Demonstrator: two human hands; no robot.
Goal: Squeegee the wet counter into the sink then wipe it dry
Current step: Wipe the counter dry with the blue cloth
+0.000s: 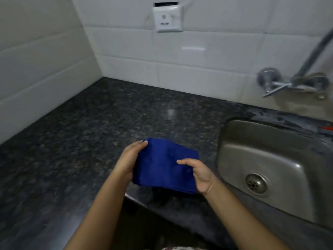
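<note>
A folded blue cloth [162, 165] is held between both hands just above the front edge of the dark speckled granite counter [108, 120]. My left hand [129, 159] grips its left edge, fingers curled over the top corner. My right hand [200, 172] pinches its right side with the thumb on top. A steel sink [270, 150] with a round drain [255, 183] is set into the counter just right of the cloth. No squeegee is in view.
White tiled walls meet in the back left corner. A wall socket [167, 19] sits high on the back wall. A metal tap [292, 82] with a hose is mounted above the sink. Something orange [327, 128] lies at the sink's far right.
</note>
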